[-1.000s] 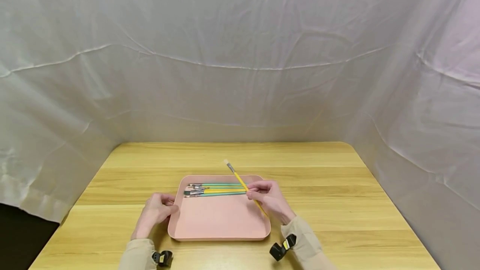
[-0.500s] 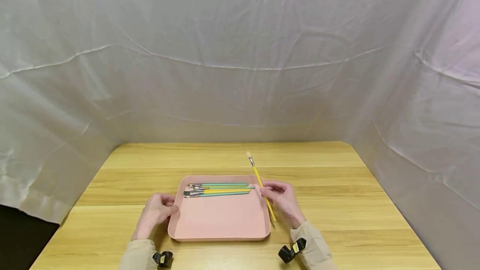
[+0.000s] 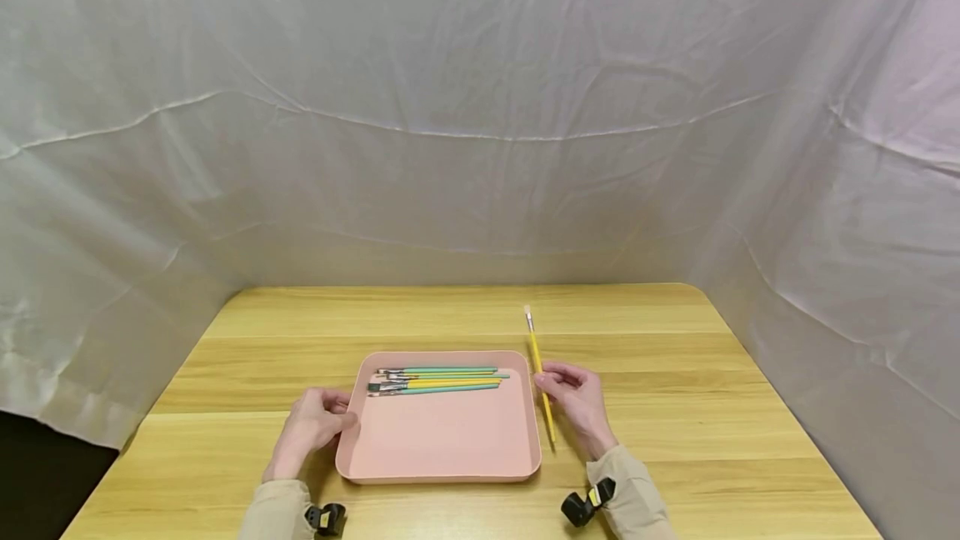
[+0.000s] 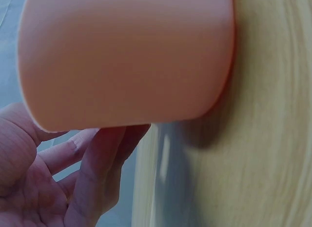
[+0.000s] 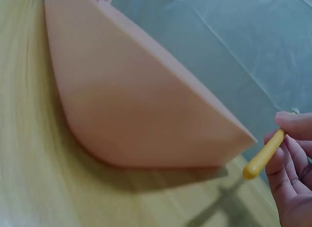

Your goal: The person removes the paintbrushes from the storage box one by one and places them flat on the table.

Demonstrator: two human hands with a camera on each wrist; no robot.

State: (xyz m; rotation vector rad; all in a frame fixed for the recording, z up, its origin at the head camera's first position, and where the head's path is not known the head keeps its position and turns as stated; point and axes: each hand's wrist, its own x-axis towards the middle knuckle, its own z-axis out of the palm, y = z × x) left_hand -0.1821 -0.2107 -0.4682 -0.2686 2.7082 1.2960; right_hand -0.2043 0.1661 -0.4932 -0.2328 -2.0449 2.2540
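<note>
Beside the right rim of the pink tray (image 3: 442,440), my right hand (image 3: 577,402) pinches a yellow paintbrush (image 3: 545,402) between thumb and fingers. Its pale bristles point to the back of the table, and the rounded handle end (image 5: 261,158) faces the camera in the right wrist view. My left hand (image 3: 315,423) holds the tray by its left side, thumb at the rim and fingers against the outer wall. Several paintbrushes (image 3: 442,382) with green and yellow handles lie side by side in the rear half of the tray, bristles to the left.
The wooden table (image 3: 697,407) stretches out on both sides of the tray. Grey fabric (image 3: 480,190) hangs behind it and at both sides. Each sleeved wrist carries a small black camera (image 3: 326,517).
My right hand has moved right, carrying the yellow paintbrush from over the tray to beyond its right rim. The brush has swung closer to straight front-to-back. My left hand stays put.
</note>
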